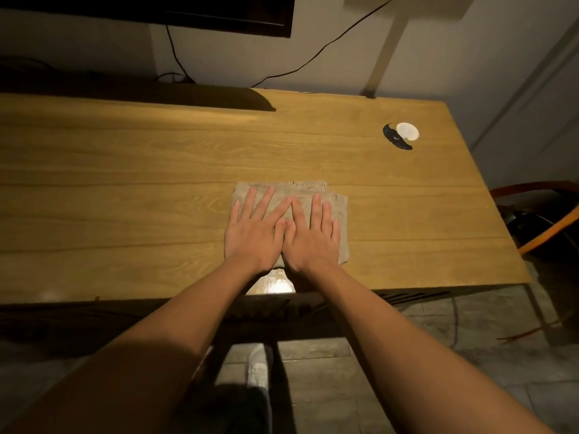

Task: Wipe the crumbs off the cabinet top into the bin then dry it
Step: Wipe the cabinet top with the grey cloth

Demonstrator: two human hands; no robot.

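both the left hand and right hand press flat, fingers spread, on the folded cloth near the cabinet top front edge, no crumbs visible, so likely the drying stage

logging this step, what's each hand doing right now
Left hand: open, flat on the cloth.
Right hand: open, flat on the cloth.

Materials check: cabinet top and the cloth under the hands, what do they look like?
Cabinet top: wood or wood-look laminate, smooth and slightly glossy; printed-looking grain, plank seams, a light glare at the near edge. Cloth: beige woven fabric, matte, possibly terry; folded in layers, pressed flat by left hand and right hand.
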